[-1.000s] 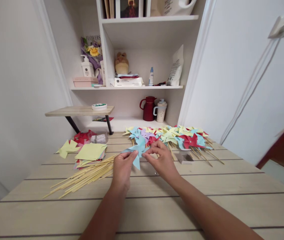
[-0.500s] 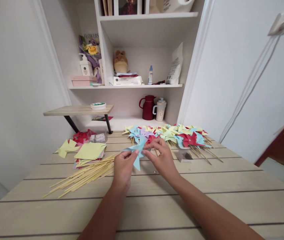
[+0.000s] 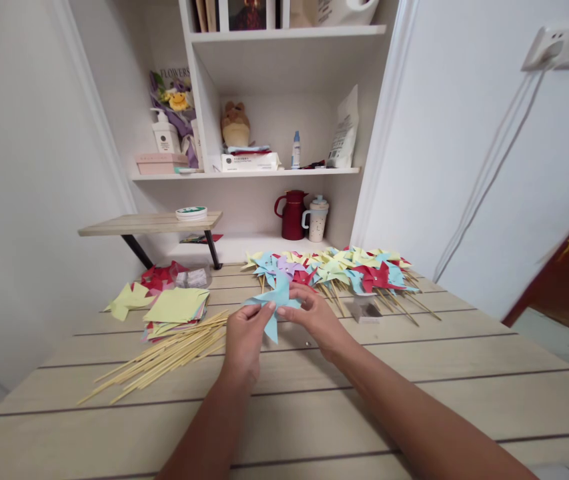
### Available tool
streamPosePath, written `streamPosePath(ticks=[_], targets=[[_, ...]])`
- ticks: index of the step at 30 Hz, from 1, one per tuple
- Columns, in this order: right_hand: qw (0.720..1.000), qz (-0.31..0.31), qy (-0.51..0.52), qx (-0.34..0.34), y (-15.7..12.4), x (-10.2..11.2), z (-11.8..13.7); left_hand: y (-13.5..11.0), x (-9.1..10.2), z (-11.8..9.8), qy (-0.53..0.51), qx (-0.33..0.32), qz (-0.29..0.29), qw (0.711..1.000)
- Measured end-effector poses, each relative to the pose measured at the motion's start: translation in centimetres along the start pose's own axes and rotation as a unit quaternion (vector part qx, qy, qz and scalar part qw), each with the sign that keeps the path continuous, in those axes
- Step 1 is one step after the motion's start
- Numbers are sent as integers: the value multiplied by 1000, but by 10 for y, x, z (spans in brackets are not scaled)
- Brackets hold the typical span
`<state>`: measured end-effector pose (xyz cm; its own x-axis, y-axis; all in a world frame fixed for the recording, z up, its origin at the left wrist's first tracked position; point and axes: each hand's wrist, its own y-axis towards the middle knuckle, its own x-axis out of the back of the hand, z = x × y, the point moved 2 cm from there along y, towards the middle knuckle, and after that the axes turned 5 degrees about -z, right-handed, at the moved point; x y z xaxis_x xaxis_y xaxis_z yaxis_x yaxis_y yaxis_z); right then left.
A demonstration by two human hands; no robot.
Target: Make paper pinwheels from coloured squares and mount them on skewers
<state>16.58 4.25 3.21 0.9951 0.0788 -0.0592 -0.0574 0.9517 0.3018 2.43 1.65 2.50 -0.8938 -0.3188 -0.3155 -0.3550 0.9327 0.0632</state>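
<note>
A light blue paper pinwheel is held up over the table between both hands. My left hand pinches its lower left part, thumb on the front near the centre. My right hand grips its right side, thumb in front and fingers behind the paper. No stick shows on this pinwheel. Just below the right hand, a tiny shiny piece lies on the table. Thin wooden sticks are spread to the left of my left hand, beside a stack of coloured paper squares.
Finished pinwheels on sticks lie in a heap at the back right. A small clear box sits before them. At the left are a yellow paper pinwheel, red paper shapes and a small raised shelf.
My right hand has shifted from fingertips near the pinwheel's centre to a grip on its right side. The left hand keeps its pinch. The view has shifted slightly.
</note>
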Motion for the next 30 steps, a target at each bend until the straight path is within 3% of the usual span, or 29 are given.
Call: streamPosePath(ticks=[5, 14, 19, 21, 23, 27, 30], targets=[[999, -48, -5, 6, 1, 1, 0, 0, 0, 2, 2, 8, 4, 1000], [1000, -12, -11, -6, 1, 1, 4, -1, -1, 3, 15, 28, 0, 1000], [994, -25, -105, 3, 7, 13, 4, 6, 6, 1, 20, 27, 42, 999], [984, -46, -166, 47, 10, 19, 6, 11, 11, -2, 70, -14, 8, 997], [967, -65, -224, 100, 12, 25, 9, 14, 14, -5, 156, -98, -25, 983], [933, -44, -291, 206, 11, 27, 14, 9, 8, -10, 311, -293, -34, 903], [900, -23, -343, 269, 5, 21, 17, 1, 0, -10, 390, -350, -30, 851]])
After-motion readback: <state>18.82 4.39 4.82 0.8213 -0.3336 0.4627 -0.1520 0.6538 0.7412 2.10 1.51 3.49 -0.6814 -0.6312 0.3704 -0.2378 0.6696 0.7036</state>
